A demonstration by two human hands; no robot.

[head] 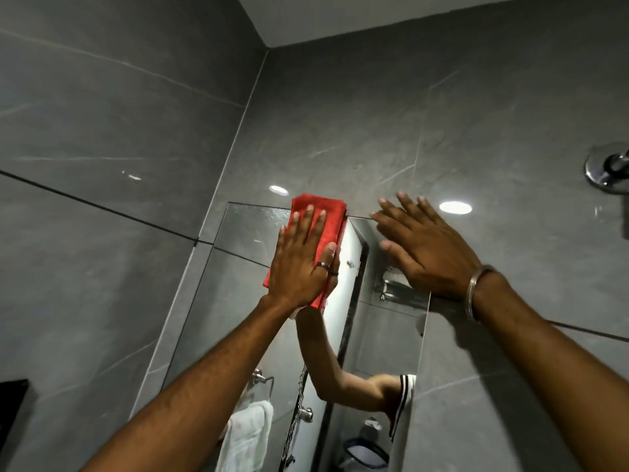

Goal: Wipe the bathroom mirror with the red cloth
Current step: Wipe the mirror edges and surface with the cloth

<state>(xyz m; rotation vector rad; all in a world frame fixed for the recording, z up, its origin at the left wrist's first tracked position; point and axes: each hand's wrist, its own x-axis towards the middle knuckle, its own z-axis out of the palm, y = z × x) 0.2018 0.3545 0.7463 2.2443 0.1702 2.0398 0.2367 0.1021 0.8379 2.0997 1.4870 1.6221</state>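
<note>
A frameless rectangular mirror hangs on the grey tiled wall. The folded red cloth lies flat against the mirror's top edge. My left hand, with rings on two fingers, presses on the cloth with fingers spread. My right hand, a metal bangle at the wrist, rests flat with fingers apart on the mirror's upper right corner and the wall beside it, holding nothing. The lower part of the cloth is hidden under my left palm.
Grey marble-look tiles cover both walls, which meet in a corner left of the mirror. A chrome fitting sticks out of the wall at the far right. A dark object sits at the left edge. The mirror reflects a white towel on a ring.
</note>
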